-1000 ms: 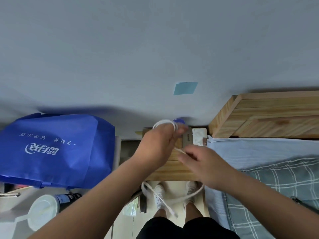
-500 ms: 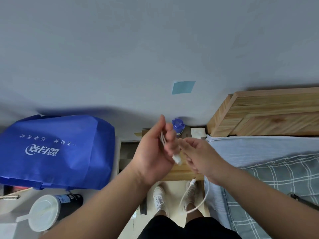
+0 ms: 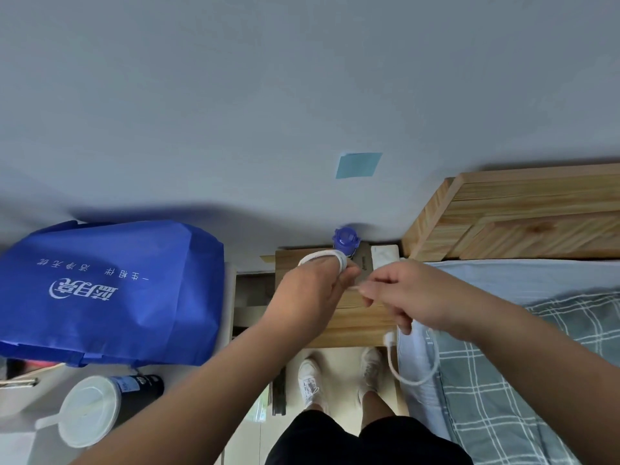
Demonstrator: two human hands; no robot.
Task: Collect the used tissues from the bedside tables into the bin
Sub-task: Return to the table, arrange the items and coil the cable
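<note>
My left hand (image 3: 310,293) holds a white cable (image 3: 323,257) coiled in loops around its fingers, above a small wooden bedside table (image 3: 352,322). My right hand (image 3: 407,297) pinches the same cable just right of the left hand, and the loose end with its plug (image 3: 391,338) hangs down beside the bed. At the back of the table stand a blue-capped bottle (image 3: 345,239) and a white pack, perhaps tissues (image 3: 384,255). No loose tissue or bin shows.
A blue fabric bag (image 3: 110,290) lies on a surface at the left, with a lidded cup (image 3: 89,409) in front of it. A wooden headboard (image 3: 516,216) and a bed with a checked cover (image 3: 536,364) fill the right. My feet (image 3: 339,374) stand below the table.
My left hand has wound more of the cable around its fingers, so the hanging length is shorter. My right hand has slid along the cable, and the plug end has swung to the right.
</note>
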